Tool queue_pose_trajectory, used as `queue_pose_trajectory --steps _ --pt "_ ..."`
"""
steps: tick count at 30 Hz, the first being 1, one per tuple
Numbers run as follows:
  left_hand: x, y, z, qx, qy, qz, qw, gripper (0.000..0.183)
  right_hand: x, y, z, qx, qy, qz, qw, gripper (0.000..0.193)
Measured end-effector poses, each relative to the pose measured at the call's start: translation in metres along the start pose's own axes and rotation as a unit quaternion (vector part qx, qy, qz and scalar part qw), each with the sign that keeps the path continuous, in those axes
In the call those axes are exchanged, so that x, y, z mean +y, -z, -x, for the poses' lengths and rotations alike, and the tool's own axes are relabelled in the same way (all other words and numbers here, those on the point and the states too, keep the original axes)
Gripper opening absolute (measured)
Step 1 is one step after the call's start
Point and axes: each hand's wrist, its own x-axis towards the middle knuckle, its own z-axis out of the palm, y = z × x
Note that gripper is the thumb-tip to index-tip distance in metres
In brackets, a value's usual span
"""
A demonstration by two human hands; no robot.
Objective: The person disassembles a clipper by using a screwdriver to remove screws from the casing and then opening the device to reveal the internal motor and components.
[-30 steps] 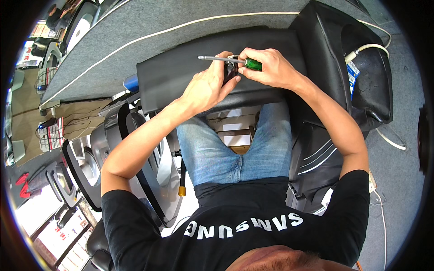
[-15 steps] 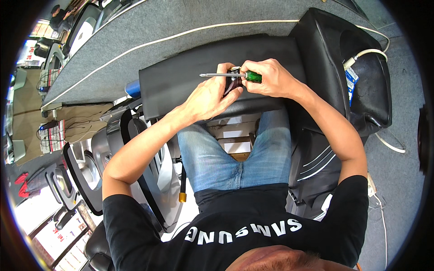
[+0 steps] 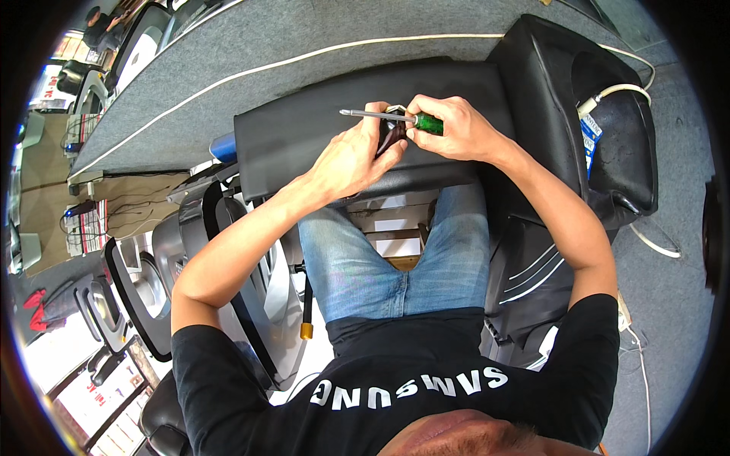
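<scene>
A screwdriver with a green handle is gripped in my right hand, its metal shaft pointing left across the fingers of my other hand. My left hand is closed around a small dark, shiny object with a pale metallic piece at its far end; the fingers cover much of it, so its kind cannot be made out. Both hands are close together over the black padded bench, and the screwdriver's tip is in the air, left of the held object.
At the right stands a black padded seat with a white cable and a blue packet on it. Another white cable runs over the grey carpet beyond the bench. Fitness machines stand at the left; another person is far off.
The screwdriver's tip has swung slightly away from me, so the shaft now slants. My right hand has shifted a little; my left keeps its hold on the dark object.
</scene>
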Motion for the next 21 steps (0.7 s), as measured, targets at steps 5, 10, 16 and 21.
queue_pose_trajectory --steps 5,10,16,21 --pt "-0.0031 -0.0018 -0.0004 0.032 -0.019 -0.015 0.999 0.060 -0.0013 -0.0005 -0.0004 0.010 -0.014 0.010 1.000 0.021" --pt "-0.0025 -0.0018 -0.0010 0.030 -0.022 -0.036 0.999 0.059 0.0013 -0.0027 0.0003 0.014 -0.047 -0.018 0.999 0.021" --pt "-0.0001 -0.0010 0.0004 0.036 -0.025 -0.044 0.998 0.056 0.0000 -0.0027 -0.0003 0.013 -0.095 -0.067 0.993 0.022" --pt "0.0009 -0.0023 0.0010 0.025 -0.014 -0.052 0.998 0.057 0.0000 -0.0016 -0.0018 0.009 -0.090 -0.061 0.994 0.019"
